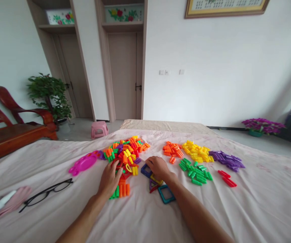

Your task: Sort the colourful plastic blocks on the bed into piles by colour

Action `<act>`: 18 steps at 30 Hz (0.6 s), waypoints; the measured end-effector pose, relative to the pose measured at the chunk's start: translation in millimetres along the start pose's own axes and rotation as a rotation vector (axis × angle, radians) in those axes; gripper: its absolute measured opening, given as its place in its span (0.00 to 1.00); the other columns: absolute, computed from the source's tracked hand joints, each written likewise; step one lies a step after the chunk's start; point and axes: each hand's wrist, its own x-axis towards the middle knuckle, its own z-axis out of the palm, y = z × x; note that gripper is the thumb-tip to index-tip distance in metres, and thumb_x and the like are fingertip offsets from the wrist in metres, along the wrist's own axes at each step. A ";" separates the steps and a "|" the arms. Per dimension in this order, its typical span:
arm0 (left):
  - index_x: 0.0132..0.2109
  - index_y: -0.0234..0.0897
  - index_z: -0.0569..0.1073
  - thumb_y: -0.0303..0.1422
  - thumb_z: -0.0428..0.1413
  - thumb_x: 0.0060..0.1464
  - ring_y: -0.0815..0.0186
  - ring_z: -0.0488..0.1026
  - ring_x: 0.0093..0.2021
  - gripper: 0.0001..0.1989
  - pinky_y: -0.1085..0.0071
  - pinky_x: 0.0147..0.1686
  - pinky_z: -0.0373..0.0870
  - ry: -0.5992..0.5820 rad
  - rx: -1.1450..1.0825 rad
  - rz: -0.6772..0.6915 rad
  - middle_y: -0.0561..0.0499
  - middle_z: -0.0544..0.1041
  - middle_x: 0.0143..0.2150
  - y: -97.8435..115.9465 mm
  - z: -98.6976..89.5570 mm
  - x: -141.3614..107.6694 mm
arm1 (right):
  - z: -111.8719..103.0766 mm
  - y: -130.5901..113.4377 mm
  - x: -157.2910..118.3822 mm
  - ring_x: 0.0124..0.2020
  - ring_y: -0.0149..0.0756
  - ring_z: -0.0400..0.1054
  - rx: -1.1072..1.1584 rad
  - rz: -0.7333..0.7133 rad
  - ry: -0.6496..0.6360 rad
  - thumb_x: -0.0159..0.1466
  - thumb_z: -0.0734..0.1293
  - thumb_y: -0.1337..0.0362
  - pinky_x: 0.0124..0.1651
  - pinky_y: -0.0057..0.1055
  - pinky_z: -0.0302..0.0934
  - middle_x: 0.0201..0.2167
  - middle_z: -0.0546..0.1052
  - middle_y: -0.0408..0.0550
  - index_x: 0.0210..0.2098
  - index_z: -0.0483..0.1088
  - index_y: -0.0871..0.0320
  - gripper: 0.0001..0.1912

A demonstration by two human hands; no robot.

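Just left of twelve o'clock on the pale cloth (pixel 140 219), a mixed pile (pixel 129 153) of coloured tube pieces. Left hand (pixel 110 177) at its near edge, palm down, fingers apart and touching pieces; whether one is gripped cannot be told. Orange and green tubes (pixel 121 191) lie just beside it, at its four o'clock.

Right hand (pixel 158 168) at about twelve o'clock, curled over the blue frame (pixel 146 170); thumb hidden, so closure cannot be told. Yellow frame (pixel 157 180) and purple triangle (pixel 153 184) partly under or beside that hand; teal square frame (pixel 166 194) by the right forearm.

Sorted groups, from twelve to two o'clock: orange tubes (pixel 172 150), yellow tubes (pixel 197 151), green tubes (pixel 197 173) nearer, purple tubes (pixel 226 160), red tubes (pixel 228 179). At eleven o'clock, magenta tray-like piece (pixel 84 163); at ten, black-framed glasses (pixel 48 192). Pink stool (pixel 99 129) beyond the cloth, eleven o'clock.
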 end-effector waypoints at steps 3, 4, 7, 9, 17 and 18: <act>0.59 0.39 0.74 0.45 0.48 0.63 0.57 0.70 0.61 0.24 0.56 0.63 0.64 -0.082 -0.132 0.050 0.42 0.76 0.59 18.6 -2.1 -5.4 | -2.2 15.4 3.0 0.36 0.39 0.74 0.180 0.110 0.080 0.71 0.57 0.53 0.38 0.29 0.59 0.35 0.82 0.52 0.34 0.79 0.59 0.24; 0.57 0.40 0.75 0.45 0.46 0.64 0.58 0.71 0.60 0.23 0.58 0.63 0.65 -0.104 -0.185 0.045 0.44 0.77 0.58 21.1 -6.8 -3.6 | -2.3 20.9 3.6 0.36 0.39 0.74 0.248 0.129 0.115 0.71 0.56 0.52 0.37 0.29 0.60 0.35 0.82 0.52 0.36 0.79 0.60 0.25; 0.51 0.41 0.78 0.45 0.40 0.66 0.61 0.74 0.56 0.24 0.63 0.59 0.68 -0.071 -0.220 -0.038 0.46 0.80 0.54 15.4 -26.6 17.4 | 0.7 35.1 4.8 0.39 0.41 0.75 0.392 0.146 0.202 0.69 0.57 0.50 0.41 0.31 0.63 0.38 0.82 0.53 0.41 0.79 0.61 0.25; 0.52 0.39 0.76 0.45 0.39 0.66 0.60 0.74 0.57 0.25 0.63 0.59 0.67 -0.013 -0.098 -0.065 0.45 0.80 0.54 2.8 -36.9 43.9 | 5.0 40.9 5.4 0.44 0.43 0.75 0.461 0.131 0.214 0.69 0.57 0.50 0.45 0.34 0.65 0.44 0.81 0.54 0.46 0.78 0.61 0.25; 0.63 0.40 0.69 0.47 0.46 0.62 0.57 0.70 0.63 0.28 0.61 0.61 0.64 -0.234 0.121 -0.058 0.42 0.74 0.63 -44.7 -16.7 142.7 | 13.2 45.9 6.7 0.52 0.45 0.73 0.396 0.062 0.148 0.69 0.58 0.49 0.56 0.37 0.64 0.53 0.78 0.57 0.55 0.75 0.59 0.26; 0.63 0.40 0.69 0.48 0.47 0.61 0.56 0.70 0.63 0.28 0.61 0.61 0.64 -0.256 0.140 -0.058 0.42 0.74 0.63 -46.3 -13.0 146.8 | 12.6 46.2 6.7 0.51 0.45 0.73 0.386 0.050 0.139 0.70 0.58 0.49 0.55 0.37 0.64 0.52 0.79 0.56 0.54 0.75 0.59 0.26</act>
